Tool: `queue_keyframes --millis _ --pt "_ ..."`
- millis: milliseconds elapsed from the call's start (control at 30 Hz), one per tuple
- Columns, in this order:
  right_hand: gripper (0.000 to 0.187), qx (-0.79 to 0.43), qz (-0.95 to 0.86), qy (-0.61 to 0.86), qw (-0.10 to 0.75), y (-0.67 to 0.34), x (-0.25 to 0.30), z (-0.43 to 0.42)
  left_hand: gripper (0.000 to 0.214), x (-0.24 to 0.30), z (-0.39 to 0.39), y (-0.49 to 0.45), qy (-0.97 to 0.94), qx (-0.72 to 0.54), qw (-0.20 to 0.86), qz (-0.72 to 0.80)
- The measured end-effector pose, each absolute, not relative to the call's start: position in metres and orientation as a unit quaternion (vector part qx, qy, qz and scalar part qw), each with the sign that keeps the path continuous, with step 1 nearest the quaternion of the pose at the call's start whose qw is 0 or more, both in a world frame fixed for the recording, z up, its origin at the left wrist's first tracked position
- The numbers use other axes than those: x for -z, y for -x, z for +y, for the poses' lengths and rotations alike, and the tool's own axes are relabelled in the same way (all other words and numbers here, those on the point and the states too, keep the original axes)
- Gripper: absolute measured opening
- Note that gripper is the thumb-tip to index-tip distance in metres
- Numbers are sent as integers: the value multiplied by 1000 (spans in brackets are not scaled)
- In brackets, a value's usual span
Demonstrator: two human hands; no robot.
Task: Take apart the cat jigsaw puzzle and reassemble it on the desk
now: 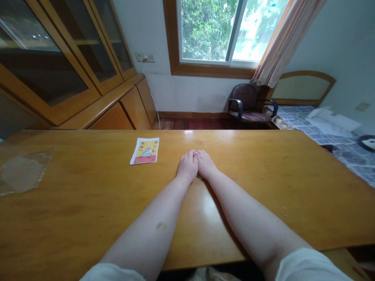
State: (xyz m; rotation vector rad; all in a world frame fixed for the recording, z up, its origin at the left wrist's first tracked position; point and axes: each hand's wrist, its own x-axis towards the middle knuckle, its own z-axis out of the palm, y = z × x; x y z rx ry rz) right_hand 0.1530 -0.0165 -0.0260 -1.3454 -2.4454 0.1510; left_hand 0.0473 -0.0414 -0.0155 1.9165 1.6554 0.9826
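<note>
My left hand [186, 166] and my right hand [206, 164] rest side by side on the wooden table [263, 183], touching at the knuckles. Both have their fingers curled down and pressed together, and anything under them is hidden. A small dark sliver shows at the wrist gap, too small to name. A colourful cartoon card [145, 150], yellow and red with a white border, lies flat on the table to the left of my left hand, apart from it.
A clear plastic sleeve [23, 172] lies at the table's left edge. Wooden glass-door cabinets [67, 66] stand at the left. Beyond the table are a dark armchair [247, 103], a window [228, 31] and a bed [336, 132] at the right.
</note>
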Motion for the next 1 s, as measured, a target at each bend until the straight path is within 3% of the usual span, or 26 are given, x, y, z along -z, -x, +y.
queue_keyframes --millis 100,267,600,833,1000 --pt "22 -95 -849 470 222 -148 26 -17 31 17 -43 -52 -628 -416 245 610" --pt "23 -247 -764 464 374 -139 21 -25 31 19 -41 -61 -490 -548 353 579" --pt "22 -426 -604 400 542 -140 4 -32 39 7 -40 -58 -419 -656 451 437" --pt "31 -461 -553 391 574 -152 3 -31 24 2 -34 -48 -336 -674 518 405" --pt "32 -432 -611 392 535 -158 -6 -28 21 -13 -37 -43 -360 -707 424 437"
